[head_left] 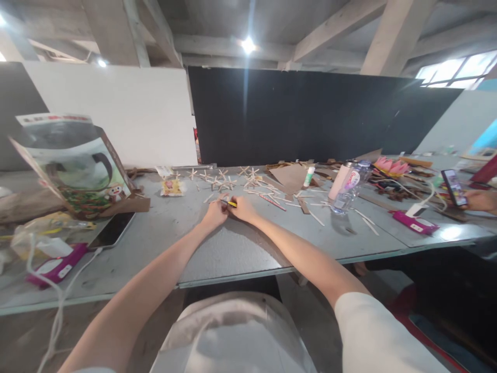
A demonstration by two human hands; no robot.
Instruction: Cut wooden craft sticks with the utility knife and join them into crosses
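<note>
Head cam: I see R hand (244, 209) gripping a yellow-black tool (232, 204), prob. a cutter, btwn it & L hand (216, 213); L's fingers curl, can't tell on what. Stick stars (230, 182) lie just beyond. Risk: tool slips, nicks L hand, b/c it's so close.

Both forearms (174, 259) angled inward, left fingers (221, 205) curled beside curled right fingers (238, 200).

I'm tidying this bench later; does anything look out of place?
Yes, mildly: loose pale thin sticks lie scattered at odd angles on the grey tabletop, while others form star shapes. I see no spill.
</note>
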